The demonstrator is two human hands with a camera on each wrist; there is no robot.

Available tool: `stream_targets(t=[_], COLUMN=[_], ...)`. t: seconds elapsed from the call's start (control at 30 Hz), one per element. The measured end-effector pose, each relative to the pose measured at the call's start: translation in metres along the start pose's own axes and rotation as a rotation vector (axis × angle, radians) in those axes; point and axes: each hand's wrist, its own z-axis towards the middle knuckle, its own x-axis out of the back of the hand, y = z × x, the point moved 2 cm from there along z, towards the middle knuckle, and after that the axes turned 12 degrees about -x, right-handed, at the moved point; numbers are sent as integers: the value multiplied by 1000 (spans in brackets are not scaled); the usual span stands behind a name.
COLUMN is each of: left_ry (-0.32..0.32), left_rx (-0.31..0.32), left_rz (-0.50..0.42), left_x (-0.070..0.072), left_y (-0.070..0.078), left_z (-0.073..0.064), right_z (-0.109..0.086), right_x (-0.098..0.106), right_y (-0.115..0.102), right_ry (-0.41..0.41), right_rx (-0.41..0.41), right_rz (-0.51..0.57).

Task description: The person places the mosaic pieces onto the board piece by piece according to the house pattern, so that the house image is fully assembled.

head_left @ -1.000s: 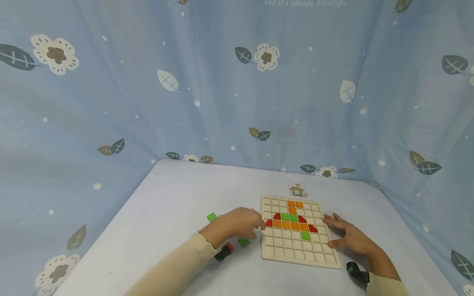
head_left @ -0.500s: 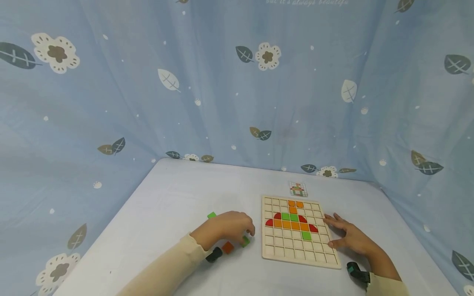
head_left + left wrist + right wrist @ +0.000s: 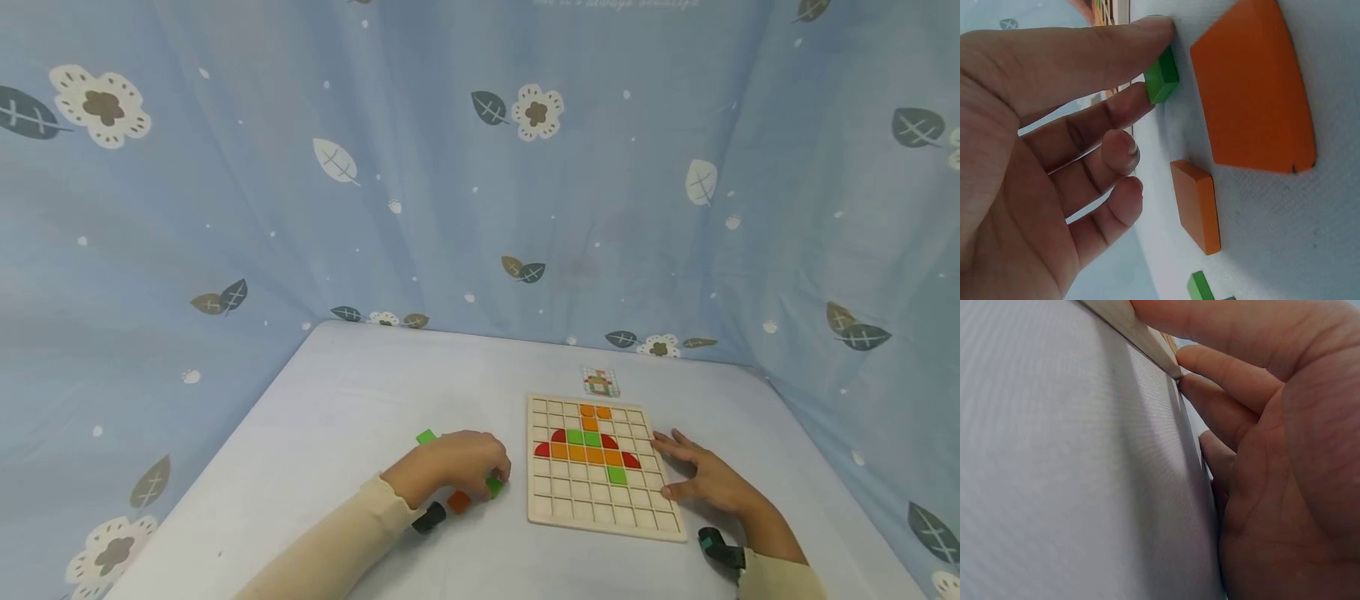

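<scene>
Left of the wooden grid board [image 3: 570, 510], my left hand [image 3: 467, 460] pinches a small green square block [image 3: 1162, 77] between thumb and forefinger, close over the white table. Its other fingers curl loosely. An orange block [image 3: 1254, 94] lies beside the thumb, and a second orange block [image 3: 1196, 206] rests below the fingertips in the left wrist view. My right hand [image 3: 703, 477] lies at the board's right edge, its fingers spread and touching the rim. On the board, red, orange and green pieces [image 3: 577, 452] form a pattern, with a separate green square [image 3: 617, 475] below.
Behind the board lies a small printed card [image 3: 600, 382] with a coloured grid picture. Another green block [image 3: 426, 437] shows past my left forearm. A blue patterned curtain [image 3: 427, 167] hangs behind the table [image 3: 420, 367].
My left hand has moved from the board's left edge back left and down to the loose blocks, and its fingers have closed on a green block. The right hand has stayed at the board.
</scene>
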Motion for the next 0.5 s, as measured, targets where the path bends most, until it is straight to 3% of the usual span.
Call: stream_targets(t=[0.27, 0.5], left_ry=[16, 19], left_rx=[-19, -54], left_rz=[24, 27], left_x=[-2, 0], left_y=[-5, -3], left_z=[-1, 6], right_z=[2, 1], right_x=[0, 0], right_y=[-1, 0], right_ry=[3, 5], right_rx=[22, 6], right_rz=[15, 21])
